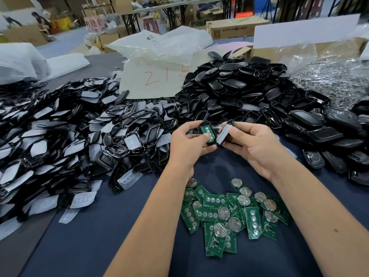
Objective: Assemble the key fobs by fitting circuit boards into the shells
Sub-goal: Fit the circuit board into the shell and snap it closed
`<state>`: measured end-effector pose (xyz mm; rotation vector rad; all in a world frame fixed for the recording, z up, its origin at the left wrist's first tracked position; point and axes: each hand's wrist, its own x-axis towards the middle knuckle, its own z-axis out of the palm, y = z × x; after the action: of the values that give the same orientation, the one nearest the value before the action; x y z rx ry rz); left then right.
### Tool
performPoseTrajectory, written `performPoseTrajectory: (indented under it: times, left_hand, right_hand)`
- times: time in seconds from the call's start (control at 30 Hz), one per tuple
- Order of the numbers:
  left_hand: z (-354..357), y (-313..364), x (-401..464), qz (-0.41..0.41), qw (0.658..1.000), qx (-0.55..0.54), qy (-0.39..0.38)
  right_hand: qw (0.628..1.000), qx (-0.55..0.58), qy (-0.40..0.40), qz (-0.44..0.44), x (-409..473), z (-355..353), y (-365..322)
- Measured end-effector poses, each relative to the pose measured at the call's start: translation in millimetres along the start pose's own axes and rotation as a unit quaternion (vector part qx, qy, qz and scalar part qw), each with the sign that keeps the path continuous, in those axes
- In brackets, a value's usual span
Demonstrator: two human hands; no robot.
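left hand (187, 143) grips boarded shell (207, 134) | right hand (253, 140) pinches cover (224, 133)

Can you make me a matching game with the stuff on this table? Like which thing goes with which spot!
Things:
1. loose green circuit boards
2. pile of plain black shells
3. shell with a board in it
4. pile of parts with pale grey pads

Spots:
A. held in the left hand
B. far left of the table
C. near edge, between the forearms
D. behind the right hand

Pairs: 1-C, 2-D, 3-A, 4-B
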<state>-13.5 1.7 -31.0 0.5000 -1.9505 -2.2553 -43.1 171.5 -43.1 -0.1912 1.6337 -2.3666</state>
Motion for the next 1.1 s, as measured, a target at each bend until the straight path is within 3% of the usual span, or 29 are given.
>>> performPoseTrajectory:
  times: [0.23, 0.5, 0.77, 1.1]
  left_hand:
    - [4.5, -4.4, -5.8, 0.081, 0.994, 0.077, 0.016]
    - [11.4, -5.9, -11.2, 0.188, 0.959, 0.210, 0.000]
    - [11.8, -5.6, -15.6, 0.231, 0.932, 0.278, -0.014]
    - [6.2, -1.5, -12.2, 0.233, 0.927, 0.292, -0.012]
  right_hand:
    - [0.999, -0.041, 0.019, -0.019, -0.2, 1.4, 4.0]
    - [0.995, -0.060, 0.063, -0.042, -1.0, 6.5, 7.4]
    - [0.992, -0.079, 0.090, -0.048, -1.2, 7.2, 8.3]
    - [0.984, -0.145, 0.076, -0.068, -1.8, 0.1, 4.1]
